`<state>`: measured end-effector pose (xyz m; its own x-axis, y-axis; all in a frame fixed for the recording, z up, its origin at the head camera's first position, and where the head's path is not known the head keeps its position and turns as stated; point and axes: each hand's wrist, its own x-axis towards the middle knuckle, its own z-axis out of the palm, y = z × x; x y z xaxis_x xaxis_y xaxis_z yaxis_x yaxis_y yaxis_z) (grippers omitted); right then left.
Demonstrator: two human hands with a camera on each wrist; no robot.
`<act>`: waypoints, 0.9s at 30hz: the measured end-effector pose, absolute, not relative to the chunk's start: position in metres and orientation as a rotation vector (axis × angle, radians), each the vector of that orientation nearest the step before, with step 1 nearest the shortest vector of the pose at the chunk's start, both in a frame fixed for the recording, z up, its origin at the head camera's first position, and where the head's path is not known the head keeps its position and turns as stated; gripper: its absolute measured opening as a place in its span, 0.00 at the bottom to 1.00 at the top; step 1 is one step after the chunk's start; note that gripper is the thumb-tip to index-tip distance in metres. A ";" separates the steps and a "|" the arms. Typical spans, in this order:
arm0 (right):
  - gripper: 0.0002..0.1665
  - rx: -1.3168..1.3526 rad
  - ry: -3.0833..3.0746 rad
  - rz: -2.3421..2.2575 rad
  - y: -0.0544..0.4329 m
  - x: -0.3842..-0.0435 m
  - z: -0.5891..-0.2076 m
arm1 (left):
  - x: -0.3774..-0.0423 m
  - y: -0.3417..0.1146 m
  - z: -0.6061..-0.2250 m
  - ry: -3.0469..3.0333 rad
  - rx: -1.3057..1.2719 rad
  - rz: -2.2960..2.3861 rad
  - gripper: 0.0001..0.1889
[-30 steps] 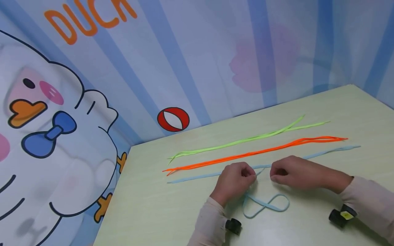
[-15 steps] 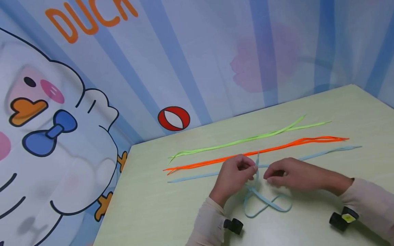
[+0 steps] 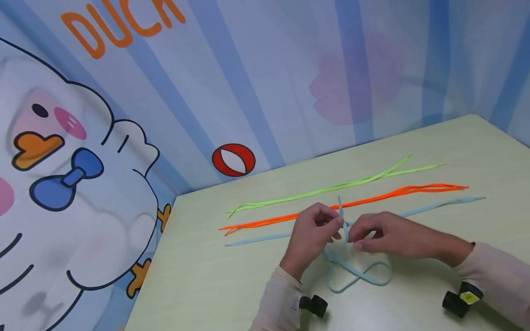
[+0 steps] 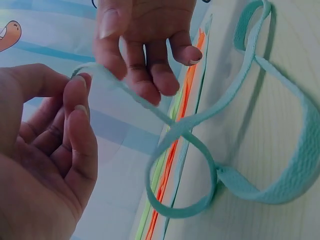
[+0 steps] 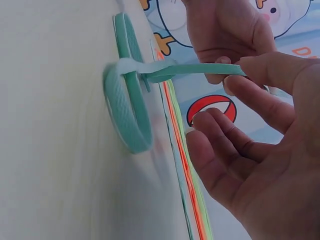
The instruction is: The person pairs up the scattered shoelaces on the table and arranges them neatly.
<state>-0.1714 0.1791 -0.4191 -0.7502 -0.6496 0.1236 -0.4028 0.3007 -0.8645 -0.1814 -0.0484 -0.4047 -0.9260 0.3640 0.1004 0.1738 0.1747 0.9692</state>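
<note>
My left hand (image 3: 314, 230) pinches a light-blue shoelace (image 3: 359, 274) near one end, between thumb and index finger. A short tip stands up above the pinch, and the rest falls to the table in crossing loops. In the left wrist view the shoelace (image 4: 182, 131) runs from my left hand (image 4: 50, 145) past the fingertips of my right hand (image 4: 150, 47). My right hand (image 3: 397, 234) is close beside the raised strand, its thumb and index tips apart and the other fingers loosely bent. In the right wrist view the shoelace (image 5: 200, 69) meets my right hand (image 5: 285, 125) near the thumb.
Behind my hands lie a flat light-blue shoelace (image 3: 256, 239), an orange pair (image 3: 368, 200) and a lime-green pair (image 3: 310, 195), stretched roughly parallel across the pale table (image 3: 198, 294). A printed cloth backdrop (image 3: 281, 69) stands along the table's far edge.
The shoelace end now stands upright above my left hand, where it slanted toward the right before. My right hand has moved left, up to the strand. The laid-out laces have stayed in place.
</note>
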 end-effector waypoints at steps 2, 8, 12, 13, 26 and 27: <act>0.12 -0.943 2.306 -1.446 0.178 -0.169 -0.418 | -0.181 -0.048 -0.405 2.266 0.549 1.875 0.03; 0.11 -0.907 2.265 -1.477 0.174 -0.165 -0.416 | -0.177 -0.046 -0.403 2.216 0.568 1.927 0.04; 0.08 -0.912 2.222 -1.518 0.173 -0.166 -0.417 | -0.176 -0.044 -0.402 2.228 0.551 1.956 0.04; 0.09 -0.906 2.217 -1.526 0.173 -0.166 -0.417 | -0.176 -0.044 -0.402 2.236 0.541 1.967 0.05; 0.09 -0.764 2.266 -1.575 0.178 -0.168 -0.411 | -0.182 -0.054 -0.401 2.419 0.451 1.920 0.11; 0.09 -0.754 2.265 -1.581 0.179 -0.168 -0.410 | -0.182 -0.055 -0.400 2.440 0.445 1.891 0.11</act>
<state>-0.1680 0.1788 -0.4103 -0.8256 -0.5602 0.0680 -0.2571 0.2660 -0.9291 -0.1824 -0.0552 -0.4003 -0.9591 0.2369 0.1550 0.2093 0.2246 0.9517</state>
